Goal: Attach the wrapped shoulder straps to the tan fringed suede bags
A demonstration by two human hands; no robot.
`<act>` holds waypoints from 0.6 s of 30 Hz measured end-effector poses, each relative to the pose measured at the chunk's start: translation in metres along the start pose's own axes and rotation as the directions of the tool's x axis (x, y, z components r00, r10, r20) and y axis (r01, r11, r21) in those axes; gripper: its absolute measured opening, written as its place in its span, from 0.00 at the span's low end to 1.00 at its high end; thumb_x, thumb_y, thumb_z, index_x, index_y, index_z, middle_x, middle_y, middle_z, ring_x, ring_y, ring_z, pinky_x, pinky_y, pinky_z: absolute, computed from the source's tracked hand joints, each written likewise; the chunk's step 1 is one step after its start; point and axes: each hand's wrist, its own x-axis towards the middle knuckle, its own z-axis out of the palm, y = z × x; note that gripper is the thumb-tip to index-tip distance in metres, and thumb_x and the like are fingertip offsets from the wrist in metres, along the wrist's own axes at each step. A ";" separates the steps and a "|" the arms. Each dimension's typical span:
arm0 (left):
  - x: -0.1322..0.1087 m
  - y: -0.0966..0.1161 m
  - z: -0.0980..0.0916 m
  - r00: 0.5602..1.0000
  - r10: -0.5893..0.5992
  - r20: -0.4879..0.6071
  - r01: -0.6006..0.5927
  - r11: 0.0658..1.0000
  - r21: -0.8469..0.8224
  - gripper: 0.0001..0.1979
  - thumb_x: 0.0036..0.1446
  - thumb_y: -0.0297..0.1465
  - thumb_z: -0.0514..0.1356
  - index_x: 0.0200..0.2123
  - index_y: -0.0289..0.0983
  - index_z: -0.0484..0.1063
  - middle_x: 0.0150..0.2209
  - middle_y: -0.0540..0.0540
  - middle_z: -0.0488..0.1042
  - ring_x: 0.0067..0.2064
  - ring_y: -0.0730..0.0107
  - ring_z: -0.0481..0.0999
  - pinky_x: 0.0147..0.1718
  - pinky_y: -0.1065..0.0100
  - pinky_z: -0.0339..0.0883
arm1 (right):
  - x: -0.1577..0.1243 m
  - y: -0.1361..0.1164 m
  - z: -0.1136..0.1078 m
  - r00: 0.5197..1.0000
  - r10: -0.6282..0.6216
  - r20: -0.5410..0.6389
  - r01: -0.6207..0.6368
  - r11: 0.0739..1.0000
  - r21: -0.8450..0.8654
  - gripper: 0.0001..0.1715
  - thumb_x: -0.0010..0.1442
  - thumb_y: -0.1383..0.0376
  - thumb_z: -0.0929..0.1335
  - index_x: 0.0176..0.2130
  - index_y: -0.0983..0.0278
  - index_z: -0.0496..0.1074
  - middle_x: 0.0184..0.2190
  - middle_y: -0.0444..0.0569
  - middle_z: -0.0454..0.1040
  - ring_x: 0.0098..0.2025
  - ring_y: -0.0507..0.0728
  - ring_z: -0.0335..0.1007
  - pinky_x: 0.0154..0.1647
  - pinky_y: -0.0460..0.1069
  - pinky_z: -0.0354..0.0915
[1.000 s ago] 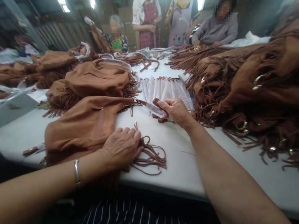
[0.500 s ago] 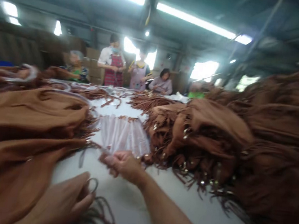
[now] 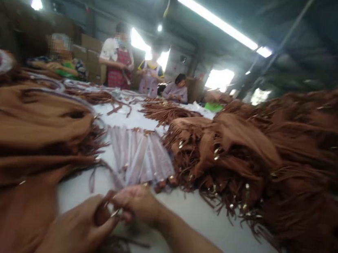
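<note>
My left hand (image 3: 78,224) is closed, with thumb and fingers pinching a small metal ring (image 3: 115,213). Right against its fingertips is my right hand (image 3: 138,202), its fingers pinched on a thin brown strap (image 3: 105,164). That strap trails back toward the brown fringed fabric piece (image 3: 22,190) on the left. Whether the strap passes through the ring is hidden by my fingers. Dark fringe strands (image 3: 125,248) hang blurred below both hands.
Brown fringed fabric pieces with metal fittings (image 3: 240,147) are heaped on the right. Plastic-wrapped strips (image 3: 137,155) lie mid-way across the white table (image 3: 206,225), with loose brown straps (image 3: 167,112) beyond. Several co-workers, one in a red checked apron (image 3: 119,69), are at the far side.
My right hand has drawn back toward me with the strap and now meets my left hand at the ring. The camera view has shifted slightly.
</note>
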 end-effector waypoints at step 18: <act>-0.004 0.010 -0.028 0.979 0.136 0.152 -0.123 0.989 -0.087 0.09 0.56 0.37 0.53 0.27 0.39 0.60 0.26 0.52 0.67 0.26 0.70 0.65 0.26 0.69 0.53 | 0.000 -0.009 -0.030 0.987 -0.047 0.153 0.066 0.990 -0.122 0.23 0.58 0.50 0.65 0.28 0.69 0.68 0.14 0.39 0.59 0.15 0.45 0.52 0.17 0.42 0.50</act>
